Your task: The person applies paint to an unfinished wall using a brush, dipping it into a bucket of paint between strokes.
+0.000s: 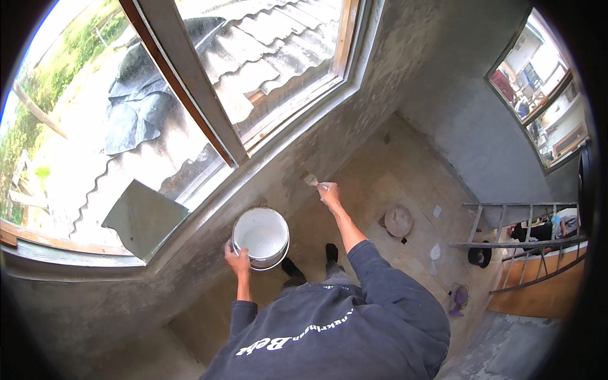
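Note:
My left hand [238, 258] is closed on the side of a white bucket [261, 233], held below the window sill. The bucket has pale walls inside and a thin wire handle hanging at its near side. My right arm reaches forward, and my right hand [329, 194] is closed round the handle of a paintbrush [310, 180]. The brush's pale bristles are at the grey plastered wall [288, 187] under the window, where a darker, damp-looking patch shows. Whether the bristles press on the wall I cannot tell.
A broken glass sheet [145, 221] leans at the window's left part. On the floor to the right are a round lidded container [398, 220], a purple item [458, 300] and a black round object [479, 255]. A metal ladder [500, 245] lies beside an orange-brown panel [538, 285].

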Motion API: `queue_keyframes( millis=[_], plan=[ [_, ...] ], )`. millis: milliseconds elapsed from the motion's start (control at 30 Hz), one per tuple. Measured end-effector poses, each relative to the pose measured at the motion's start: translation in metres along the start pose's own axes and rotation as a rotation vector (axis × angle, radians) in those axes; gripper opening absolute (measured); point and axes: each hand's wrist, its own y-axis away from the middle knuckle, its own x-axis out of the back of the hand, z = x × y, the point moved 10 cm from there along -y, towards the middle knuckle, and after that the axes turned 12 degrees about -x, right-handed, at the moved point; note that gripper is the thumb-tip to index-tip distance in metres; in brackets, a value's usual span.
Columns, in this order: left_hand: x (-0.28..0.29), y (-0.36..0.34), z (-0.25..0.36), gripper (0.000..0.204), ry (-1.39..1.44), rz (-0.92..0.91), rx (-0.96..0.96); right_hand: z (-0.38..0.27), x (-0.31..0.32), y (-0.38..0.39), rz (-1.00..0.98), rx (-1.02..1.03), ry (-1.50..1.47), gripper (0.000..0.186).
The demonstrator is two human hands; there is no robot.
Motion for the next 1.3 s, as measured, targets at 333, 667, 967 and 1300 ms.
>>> queue_keyframes(
  millis=[333, 667, 967, 1300],
  plan=[
    [-0.004, -0.004, -0.012, 0.053, -0.031, -0.029, -0.015, -0.078, 0.028, 0.028, -0.235, 0.177, -0.797, 0.037],
    [0.001, -0.001, -0.018, 0.054, -0.001, -0.028, 0.075, -0.015, -0.016, 0.021, -0.1, -0.083, -0.337, 0.034],
    [0.0, 0.0, -0.023, 0.053, -0.034, -0.043, 0.023, -0.05, -0.005, 0.027, -0.219, 0.115, -0.658, 0.036],
    [-0.017, 0.002, -0.008, 0.054, 0.072, -0.092, 0.087, -0.057, 0.007, 0.03, -0.084, 0.04, -0.415, 0.037]
  ],
)
